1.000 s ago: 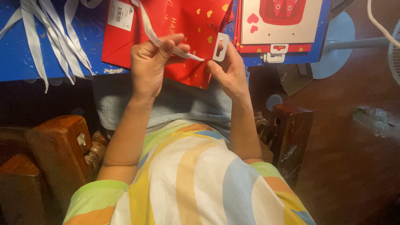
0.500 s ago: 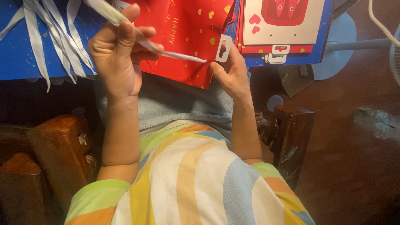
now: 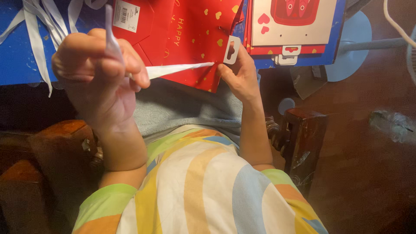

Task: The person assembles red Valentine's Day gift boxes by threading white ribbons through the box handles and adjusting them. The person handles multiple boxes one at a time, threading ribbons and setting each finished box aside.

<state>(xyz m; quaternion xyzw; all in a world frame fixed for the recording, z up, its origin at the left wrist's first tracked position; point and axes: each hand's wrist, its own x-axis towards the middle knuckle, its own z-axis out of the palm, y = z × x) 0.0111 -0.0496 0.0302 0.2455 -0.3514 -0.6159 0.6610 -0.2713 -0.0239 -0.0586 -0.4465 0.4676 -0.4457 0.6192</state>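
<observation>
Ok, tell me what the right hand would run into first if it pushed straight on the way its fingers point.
Most likely the red paper bag: the right hand points up and away, its fingertips already at the bag's lower edge by the white tag. Depth is unclear.

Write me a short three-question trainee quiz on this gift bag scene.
1. True or false: the left hand pinches the white ribbon.
2. What does the right hand hold? A) scissors B) the red paper bag C) a cup
3. Fill in: spare white ribbons lie on the ___ table.

Key: 1 true. 2 B. 3 blue.
</observation>
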